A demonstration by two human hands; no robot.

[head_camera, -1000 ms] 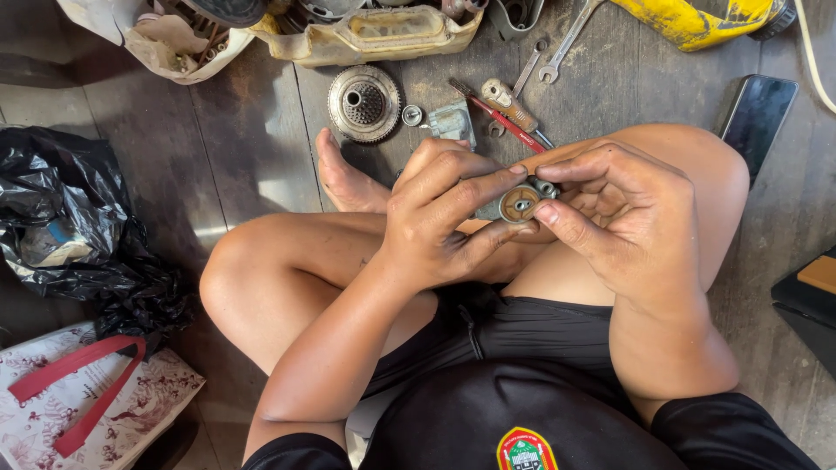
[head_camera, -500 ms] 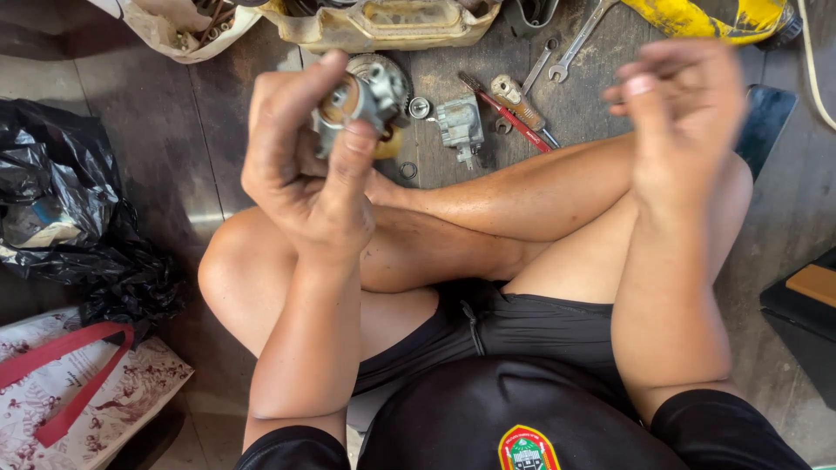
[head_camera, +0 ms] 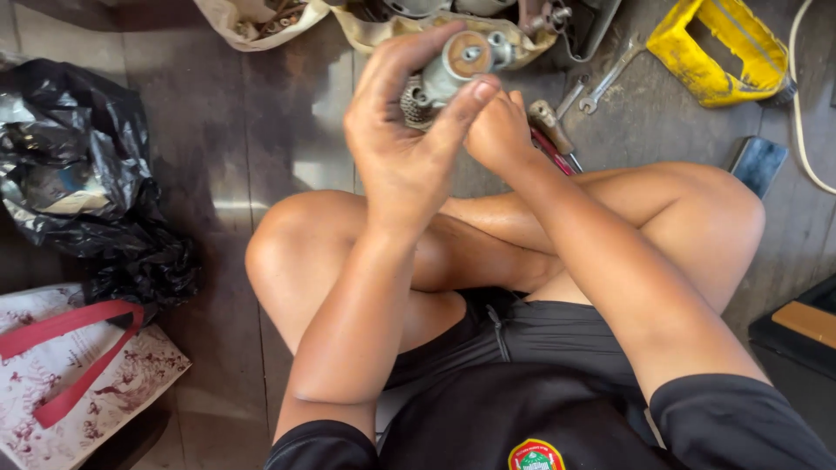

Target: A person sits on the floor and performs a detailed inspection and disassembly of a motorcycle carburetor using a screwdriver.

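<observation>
I sit cross-legged on a dark wooden floor. My left hand (head_camera: 401,130) is raised in front of me, its thumb and fingers gripped around a small grey metal engine part (head_camera: 461,61) with a round brownish end face. My right hand (head_camera: 501,130) reaches across just behind and below that part, fingers curled and hidden behind the left hand; whether it holds anything cannot be told. A toothed round metal piece (head_camera: 414,100) shows just behind the left hand's fingers.
Black plastic bag (head_camera: 74,187) lies at left, a patterned bag with red handles (head_camera: 70,374) at lower left. Wrenches (head_camera: 601,83), a wood-handled screwdriver (head_camera: 553,126), a yellow container (head_camera: 718,52) and a tray of parts (head_camera: 409,22) lie ahead. A dark phone (head_camera: 758,161) sits by my right knee.
The left hand has turned the metal part so its round face shows. The right hand came down from the upper right and moved in behind the left hand.
</observation>
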